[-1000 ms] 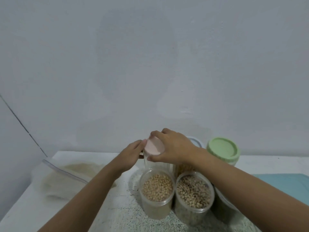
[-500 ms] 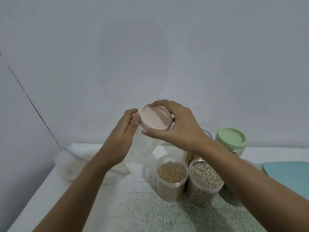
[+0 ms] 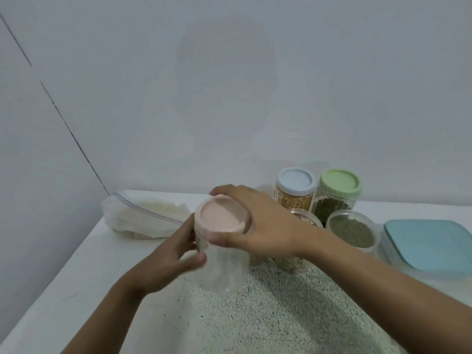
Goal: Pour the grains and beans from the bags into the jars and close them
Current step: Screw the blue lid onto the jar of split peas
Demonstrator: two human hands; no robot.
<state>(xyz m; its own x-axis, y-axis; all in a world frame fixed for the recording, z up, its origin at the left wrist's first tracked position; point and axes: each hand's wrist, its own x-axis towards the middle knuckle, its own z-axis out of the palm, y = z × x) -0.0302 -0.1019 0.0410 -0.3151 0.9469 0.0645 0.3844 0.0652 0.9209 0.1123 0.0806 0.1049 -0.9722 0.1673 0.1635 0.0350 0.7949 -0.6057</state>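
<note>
An empty clear jar [image 3: 226,269] with a pink lid [image 3: 221,217] is held above the speckled table. My left hand [image 3: 169,259] grips the jar's side from the left. My right hand [image 3: 260,226] has its fingers curled over the pink lid's rim from the right. A zip bag of white grain [image 3: 143,215] lies at the table's back left corner. Behind my right hand stand a blue-lidded jar [image 3: 295,191] of yellow grain, a green-lidded jar [image 3: 337,194] of dark green beans, and an open jar [image 3: 353,232] of greenish grain. Two more open jars are mostly hidden by my right hand.
A clear box with a blue lid [image 3: 431,246] sits at the right edge. The speckled table [image 3: 268,315] has a white border and meets the wall at the back and left.
The jar with the pink lid has come down and toward me from in front of the wall. My left hand now wraps the jar's side. The view has tilted, showing more jars at the back.
</note>
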